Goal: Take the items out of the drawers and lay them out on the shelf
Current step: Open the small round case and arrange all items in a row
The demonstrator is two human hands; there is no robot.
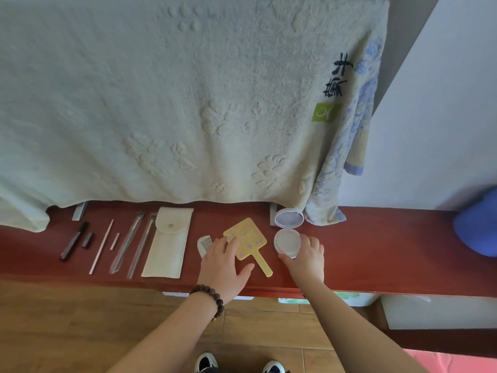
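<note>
Compact (287, 239), light, hinged and probably fragile, sits open on the shelf (376, 251) right of the hand mirror (248, 242); right hand (306, 255) pinches its base, left hand (224, 267) rests spread.

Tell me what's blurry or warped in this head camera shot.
Head view: wide-angle lens bows the red shelf and stretches the towel; the blue object at the right edge is smeared; the wrapped brushes look soft; both hands and the yellow mirror are sharp.
</note>
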